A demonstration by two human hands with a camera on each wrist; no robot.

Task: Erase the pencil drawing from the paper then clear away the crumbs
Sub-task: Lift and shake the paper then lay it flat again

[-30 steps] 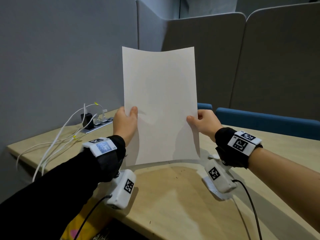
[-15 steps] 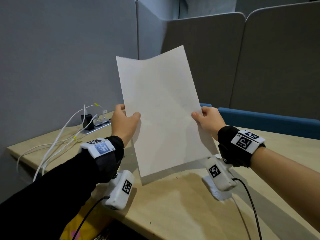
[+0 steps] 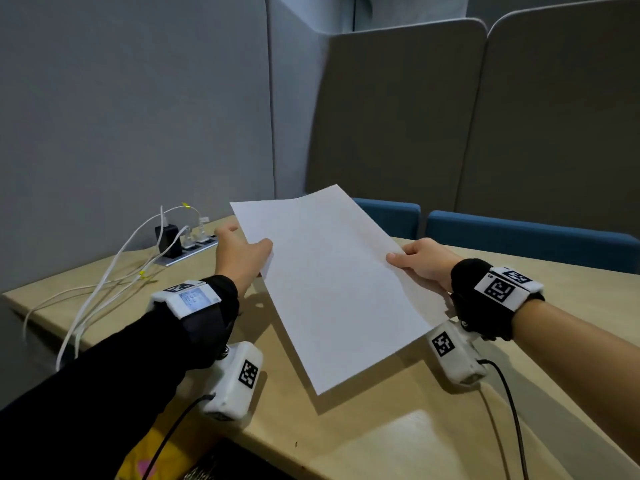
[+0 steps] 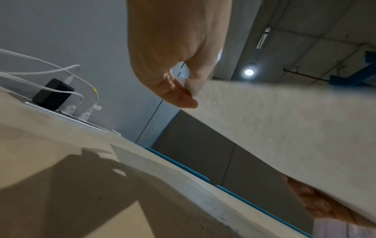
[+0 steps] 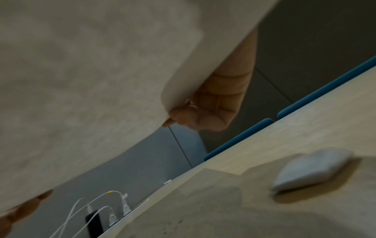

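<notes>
A white sheet of paper (image 3: 332,282) hangs tilted above the wooden desk (image 3: 346,431), its far edge raised. No pencil marks show on its upper face. My left hand (image 3: 256,251) pinches the sheet's left edge, thumb on top. My right hand (image 3: 408,261) grips the right edge with its fingers (image 5: 215,103) curled underneath. In the left wrist view the left hand (image 4: 188,91) pinches the paper (image 4: 284,128) between thumb and fingertip. Small dark crumbs (image 4: 221,215) lie on the desk under the sheet, and the right wrist view shows crumbs (image 5: 173,225) too.
A power strip with a black charger (image 3: 166,237) and white cables (image 3: 104,282) sits at the desk's back left. A folded white cloth (image 5: 311,169) lies on the desk by my right hand. Blue chair backs (image 3: 519,233) and grey partitions stand behind.
The sheet stood upright in front of me. Both hands have tipped its top edge forward and down and lowered it nearer the desk, keeping the same grips.
</notes>
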